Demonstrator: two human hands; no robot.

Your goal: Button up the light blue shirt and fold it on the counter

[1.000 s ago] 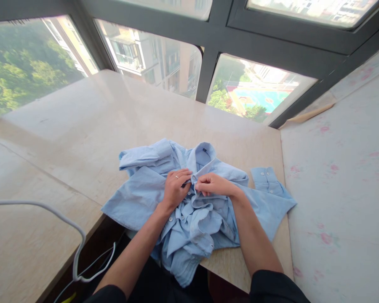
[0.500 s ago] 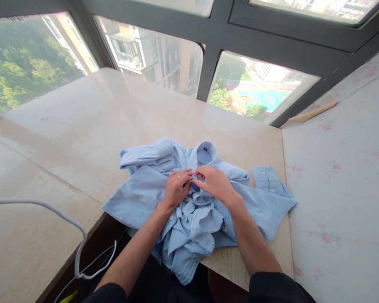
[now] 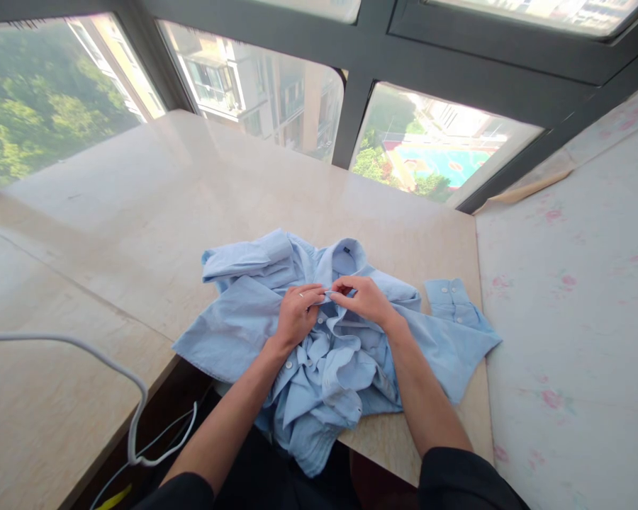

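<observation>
A light blue button-up shirt (image 3: 234,319) lies rumpled on the stone sill, collar towards the window and its lower front bunched over the near edge. My left hand (image 3: 298,312) pinches the front placket just below the collar. Opposite it, my right hand (image 3: 366,300) grips the other side of the same placket, fingertips almost meeting the left ones. Whatever button lies between the fingers is too small to make out. White buttons show lower on the front, and the cuff (image 3: 446,294) with its buttons rests flat at the right.
The pale stone sill (image 3: 138,234) runs back to grey window frames (image 3: 372,49). Floral wallpaper (image 3: 563,319) covers the wall on the right. A white cable (image 3: 85,347) loops over the near left edge, above a dark gap.
My right hand's fingers have shifted slightly up at the placket and their pinch looks flatter. The left hand stays nearly in place, and the shirt lies as before.
</observation>
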